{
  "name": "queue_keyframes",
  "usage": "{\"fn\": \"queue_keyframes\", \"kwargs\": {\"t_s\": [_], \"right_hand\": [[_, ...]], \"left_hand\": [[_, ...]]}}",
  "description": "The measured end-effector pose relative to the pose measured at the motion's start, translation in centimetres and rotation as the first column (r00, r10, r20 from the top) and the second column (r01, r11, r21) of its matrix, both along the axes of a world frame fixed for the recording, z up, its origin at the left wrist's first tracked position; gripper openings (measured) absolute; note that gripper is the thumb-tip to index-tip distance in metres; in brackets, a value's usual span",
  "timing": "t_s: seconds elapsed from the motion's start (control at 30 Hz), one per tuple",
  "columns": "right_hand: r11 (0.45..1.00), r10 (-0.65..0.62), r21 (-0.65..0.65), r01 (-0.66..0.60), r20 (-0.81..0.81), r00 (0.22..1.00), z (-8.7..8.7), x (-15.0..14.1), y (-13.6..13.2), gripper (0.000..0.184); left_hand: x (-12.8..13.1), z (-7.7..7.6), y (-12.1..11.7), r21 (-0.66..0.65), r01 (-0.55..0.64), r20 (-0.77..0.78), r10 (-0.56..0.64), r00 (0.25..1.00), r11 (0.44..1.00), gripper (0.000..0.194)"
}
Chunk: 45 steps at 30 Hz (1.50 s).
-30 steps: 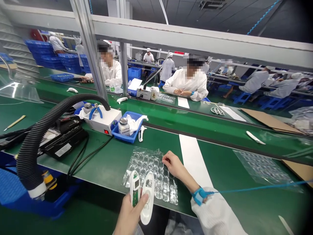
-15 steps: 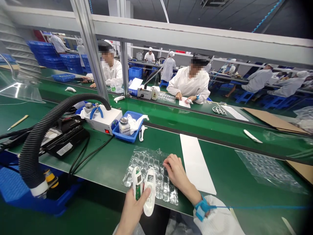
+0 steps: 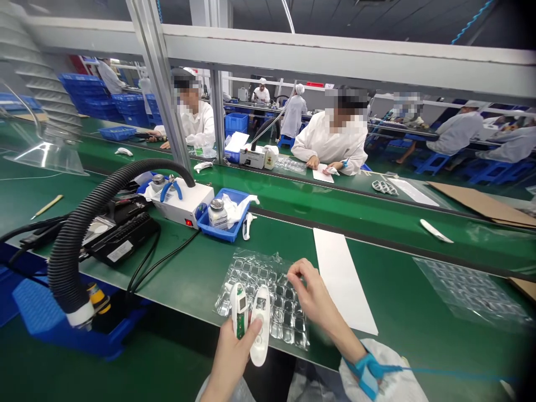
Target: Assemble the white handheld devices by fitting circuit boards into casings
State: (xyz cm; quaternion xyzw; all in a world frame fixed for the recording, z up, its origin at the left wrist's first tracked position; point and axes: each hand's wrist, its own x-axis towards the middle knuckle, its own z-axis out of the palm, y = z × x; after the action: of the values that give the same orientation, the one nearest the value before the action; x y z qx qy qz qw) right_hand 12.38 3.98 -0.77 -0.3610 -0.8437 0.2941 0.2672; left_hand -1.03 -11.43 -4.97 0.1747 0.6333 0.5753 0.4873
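Observation:
My left hand (image 3: 234, 357) grips two white device halves side by side: one (image 3: 239, 310) with a green circuit board showing, the other a plain white shell (image 3: 261, 325). They are held upright over the near edge of a clear plastic blister tray (image 3: 268, 296) lying on the green bench (image 3: 192, 279). My right hand (image 3: 312, 296) hovers over the tray's right side, thumb and forefinger pinched together; what they hold is too small to make out. A blue wrist strap (image 3: 368, 371) is on my right wrist.
A white paper strip (image 3: 344, 279) lies right of the tray. Behind it stand a blue bin (image 3: 224, 231) with a jar and cloth, and a white box (image 3: 184, 201) bearing blue-handled pliers. A black corrugated hose (image 3: 84, 223) arcs at left. Several people in white coats work across the conveyor.
My right hand has lifted slightly off the tray and drawn back toward me. The left hand with the two halves has stayed put.

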Motion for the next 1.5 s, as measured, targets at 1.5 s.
{"fn": "queue_keyframes", "kwargs": {"t_s": [1.5], "right_hand": [[0.903, 0.066, -0.418, -0.101, -0.097, 0.993, -1.8, -2.7, -7.1, 0.016]], "left_hand": [[-0.5, 1.3, -1.9, 0.039, 0.027, -0.152, -0.021, 0.988, 0.999, 0.047]]}}
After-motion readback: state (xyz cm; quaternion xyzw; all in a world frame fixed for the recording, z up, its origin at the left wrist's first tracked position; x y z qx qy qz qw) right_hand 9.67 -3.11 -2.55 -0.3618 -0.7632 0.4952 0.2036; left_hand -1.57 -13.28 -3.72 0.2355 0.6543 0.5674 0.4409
